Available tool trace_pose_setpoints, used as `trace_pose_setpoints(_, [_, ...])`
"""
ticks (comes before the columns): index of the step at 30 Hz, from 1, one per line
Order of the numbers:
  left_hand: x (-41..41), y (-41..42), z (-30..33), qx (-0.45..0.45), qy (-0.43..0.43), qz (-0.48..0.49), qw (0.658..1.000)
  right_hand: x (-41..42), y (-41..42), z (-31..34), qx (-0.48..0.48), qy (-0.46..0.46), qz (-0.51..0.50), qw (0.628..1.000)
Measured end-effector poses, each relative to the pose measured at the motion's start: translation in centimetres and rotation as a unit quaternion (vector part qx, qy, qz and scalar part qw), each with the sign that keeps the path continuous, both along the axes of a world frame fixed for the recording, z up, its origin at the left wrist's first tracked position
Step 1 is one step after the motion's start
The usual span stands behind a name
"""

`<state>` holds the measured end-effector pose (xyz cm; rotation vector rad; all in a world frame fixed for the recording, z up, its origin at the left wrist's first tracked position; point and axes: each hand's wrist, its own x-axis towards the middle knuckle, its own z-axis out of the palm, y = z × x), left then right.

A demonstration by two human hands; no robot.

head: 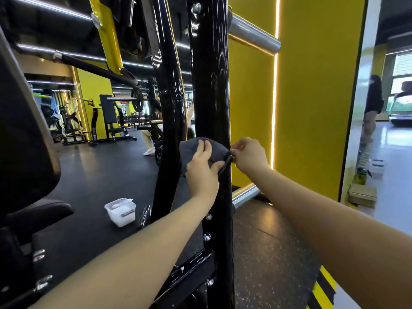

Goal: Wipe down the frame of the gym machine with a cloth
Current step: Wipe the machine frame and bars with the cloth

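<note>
Both forearms reach in: the left hand [201, 170] presses the grey cloth [196, 150] flat-fingered against the black frame upright [210, 92], while the right hand [248, 156] pinches its corner (wrapping seems underway). Next, probably, a firm stroke along the post.

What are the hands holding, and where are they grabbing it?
Both hold the grey cloth on the black frame post. The left hand presses its middle; the right hand pinches its right edge.
</note>
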<state>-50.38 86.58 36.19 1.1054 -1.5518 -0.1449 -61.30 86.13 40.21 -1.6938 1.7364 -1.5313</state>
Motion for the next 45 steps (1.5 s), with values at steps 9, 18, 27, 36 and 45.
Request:
trace_pose_setpoints(9, [0.6,1.1,-9.8,0.175,0.002,0.006,0.984,0.1,0.3,-7.8,0.081,-0.023,0.009,0.996])
trace_pose_setpoints(18, [-0.2,0.2,-2.0,0.038,0.034,0.009,0.999,0.2,0.6,-6.4,0.062,-0.028,0.003,0.998])
trace_pose_setpoints(27, [0.7,1.0,-6.2,0.122,-0.006,0.014,0.992,0.2,1.9,-6.7,0.104,0.060,0.013,0.993])
trace_pose_setpoints(36, [0.3,1.0,-3.2,0.026,-0.041,0.012,0.999,0.4,1.1,-5.7,0.066,-0.019,-0.002,0.998])
trace_pose_setpoints(45, [1.0,2.2,-9.6,0.099,-0.144,0.019,0.984,0.2,1.6,-10.2,0.103,-0.009,0.011,0.995])
